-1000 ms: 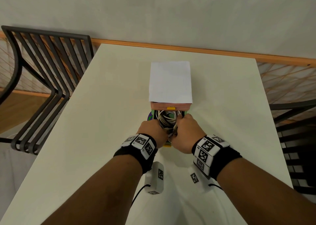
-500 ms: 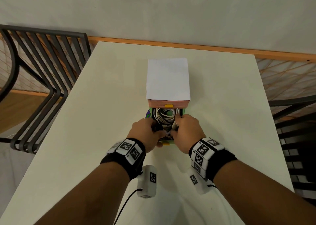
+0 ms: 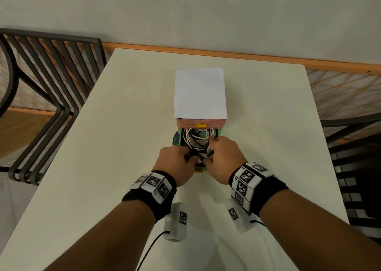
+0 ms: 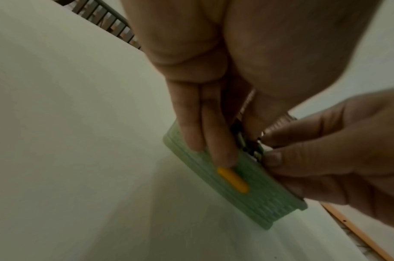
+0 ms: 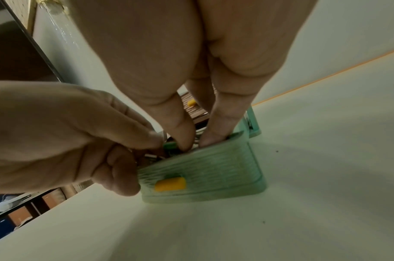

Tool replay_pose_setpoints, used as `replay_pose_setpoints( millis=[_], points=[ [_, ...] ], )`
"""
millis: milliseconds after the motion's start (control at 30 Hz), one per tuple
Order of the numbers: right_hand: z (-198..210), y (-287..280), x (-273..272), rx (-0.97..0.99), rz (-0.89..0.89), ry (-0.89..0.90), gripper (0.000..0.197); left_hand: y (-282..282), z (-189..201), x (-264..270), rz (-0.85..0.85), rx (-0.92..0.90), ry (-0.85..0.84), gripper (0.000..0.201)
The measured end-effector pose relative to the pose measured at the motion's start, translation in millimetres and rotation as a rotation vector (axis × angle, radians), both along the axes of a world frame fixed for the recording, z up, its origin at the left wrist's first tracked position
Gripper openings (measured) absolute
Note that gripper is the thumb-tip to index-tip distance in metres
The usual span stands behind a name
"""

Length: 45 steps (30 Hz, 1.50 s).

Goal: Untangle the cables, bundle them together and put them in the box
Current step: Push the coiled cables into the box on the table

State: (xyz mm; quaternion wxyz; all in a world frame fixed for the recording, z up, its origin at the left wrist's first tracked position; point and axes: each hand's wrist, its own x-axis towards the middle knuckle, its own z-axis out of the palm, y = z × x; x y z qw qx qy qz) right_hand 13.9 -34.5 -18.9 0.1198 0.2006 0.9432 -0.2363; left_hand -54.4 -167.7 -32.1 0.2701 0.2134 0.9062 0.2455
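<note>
A small green box (image 3: 179, 139) with a yellow latch (image 5: 170, 184) stands mid-table, its lid (image 3: 200, 95) swung open to the far side. A coil of white and grey cables (image 3: 195, 138) lies inside it. Both hands meet at the box's near end. My left hand (image 3: 190, 156) pinches a dark cable end at the rim, two fingers (image 4: 205, 137) lying down the outer wall (image 4: 247, 185). My right hand (image 3: 210, 149) reaches thumb and finger (image 5: 218, 127) into the box (image 5: 214, 173) and grips the loose cable ends. The cable ends themselves are mostly hidden by the fingers.
The white table (image 3: 103, 167) carries the box; its far edge meets an orange wooden strip (image 3: 247, 57) below the wall. A dark slatted chair (image 3: 47, 89) stands at the left, and another dark chair (image 3: 354, 167) at the right.
Both hands have drawn slightly toward me at the box's near end, uncovering more of the coil. The box has not moved.
</note>
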Motion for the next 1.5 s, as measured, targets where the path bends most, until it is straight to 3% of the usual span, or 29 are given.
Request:
replay_pose_setpoints(
  millis=[133, 333, 467, 567, 733, 867, 967, 1133, 1333, 1500],
  points=[
    [0, 1, -1, -0.003, -0.004, 0.002, 0.051, -10, 5, 0, -0.107, -0.071, 0.017, 0.014],
    [1, 2, -2, 0.023, 0.021, -0.043, 0.053, -8, 3, -8, -0.030, 0.058, -0.044, 0.012],
    [2, 2, -3, 0.027, 0.013, -0.047, 0.045, -4, -3, -2, -0.300, -0.024, 0.314, 0.022],
    [0, 2, -5, 0.035, 0.000, -0.049, 0.040, -4, -10, -4, -0.432, 0.038, 0.448, 0.016],
    [-4, 3, -7, 0.044, -0.043, -0.031, 0.029, 3, -7, -11, -0.448, 0.042, 0.365, 0.005],
    [-5, 3, -7, 0.070, -0.019, -0.034, 0.036, -9, -5, -17, -0.469, 0.147, 0.340, 0.037],
    [-4, 3, -6, 0.069, -0.013, -0.034, 0.039, -21, -16, -21, -0.549, 0.172, 0.357, 0.025],
    [-3, 2, -5, 0.051, -0.005, -0.028, 0.041, -23, -20, -21, -0.506, 0.157, 0.371, 0.025],
    [2, 2, -3, 0.021, -0.025, -0.012, 0.044, -32, -15, -19, -0.508, 0.160, 0.337, 0.045],
    [0, 3, -4, 0.011, -0.036, -0.014, 0.045, -31, -8, -30, -0.576, 0.233, 0.381, 0.037]
  ],
)
